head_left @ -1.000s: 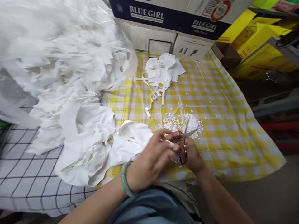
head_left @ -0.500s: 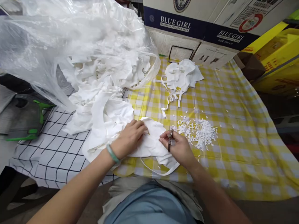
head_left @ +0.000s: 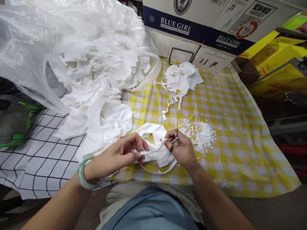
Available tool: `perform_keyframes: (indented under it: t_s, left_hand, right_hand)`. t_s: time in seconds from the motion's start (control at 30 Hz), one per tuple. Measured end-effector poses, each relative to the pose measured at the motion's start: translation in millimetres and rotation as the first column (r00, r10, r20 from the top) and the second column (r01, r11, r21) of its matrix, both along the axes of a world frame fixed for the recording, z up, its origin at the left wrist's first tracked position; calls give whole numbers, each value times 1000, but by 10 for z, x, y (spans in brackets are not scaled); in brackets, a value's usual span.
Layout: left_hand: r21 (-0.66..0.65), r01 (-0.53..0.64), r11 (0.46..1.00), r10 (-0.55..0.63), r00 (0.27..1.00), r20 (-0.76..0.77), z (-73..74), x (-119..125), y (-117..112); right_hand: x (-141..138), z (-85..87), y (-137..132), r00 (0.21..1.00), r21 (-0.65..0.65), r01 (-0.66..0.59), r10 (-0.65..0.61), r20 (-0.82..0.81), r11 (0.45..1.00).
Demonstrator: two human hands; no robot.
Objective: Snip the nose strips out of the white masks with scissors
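1. Spilling from a clear bag [head_left: 31, 48], the heap of white pieces [head_left: 96, 105] looks untrimmed; I judge most of the work is left.
2. Small pile [head_left: 183, 76] far across the surface [head_left: 235, 134]: likely done.
3. White piece [head_left: 155, 150] is lifted at the near edge. The left hand [head_left: 115, 158] grip is pinched on it, and the right hand [head_left: 183, 150] grip is closed on the scissors [head_left: 173, 143], which touch it.
4. Clippings [head_left: 201, 135] lie just beside the right hand.

Scissors [head_left: 173, 143] largely inside the right hand [head_left: 184, 152]
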State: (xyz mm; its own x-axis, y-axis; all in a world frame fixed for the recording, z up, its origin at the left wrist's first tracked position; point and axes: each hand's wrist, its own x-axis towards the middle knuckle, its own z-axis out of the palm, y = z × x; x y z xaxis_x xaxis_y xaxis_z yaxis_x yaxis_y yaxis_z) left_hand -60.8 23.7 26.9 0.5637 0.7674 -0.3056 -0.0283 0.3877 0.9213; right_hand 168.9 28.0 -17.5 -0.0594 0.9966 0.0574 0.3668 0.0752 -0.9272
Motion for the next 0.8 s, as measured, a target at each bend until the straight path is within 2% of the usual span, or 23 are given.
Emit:
perform_keyframes:
  t_s: [0.03,0.1,0.17,0.23,0.33,0.4,0.47,0.5,0.57,0.6,0.63,0.7,0.8]
  left_hand:
    - [-184,83,979,-59,989,132,-22,52,-35]
    - [-418,201,886,-46,935,352,-62,190,-62]
    - [-503,203,840,43,899,435,-69,336,-41]
    - [-505,137,852,104,901,420,-42,446,-1]
    - [-387,-18,922,142,945,294,16,502,33]
    - [-223,-93,970,138,971,196,48,480,20]
    - [6,-151,989,149,984,99,80,440,-9]
    - [137,-182,974,176,983,56,97,423,-25]
    - [373,-238,897,254,967,7,124,403,-47]
    - [441,-264,858,285,958,18,128,404,-52]
    - [460,-292,838,302,952,53,123,411,-55]
    - [381,-355,854,323,935,147,85,441,-57]
    - [253,-443,860,404,894,192,-3,493,-78]
  right_hand:
    - [-24,43,21,1000,58,10,-9,-28,998]
    - [-59,125,60,998,145,7,3,-67,989]
    - [-69,184,91,996,179,-18,33,-80,984]
    - [-54,215,117,994,196,-52,70,-85,979]
    - [0,238,158,990,234,-85,108,-90,969]
    - [25,252,179,993,225,-84,100,-63,971]
    - [11,253,181,993,158,-108,114,-33,982]
    - [-16,243,170,990,103,-126,132,-46,987]
    - [-106,197,121,975,-24,-177,172,-138,984]
    - [-160,164,87,963,-85,-197,176,-205,977]
    - [-213,130,50,948,-137,-211,169,-269,968]
    - [-284,77,-20,921,-197,-249,168,-352,948]
    - [-235,96,-79,928,-175,-298,241,-285,939]
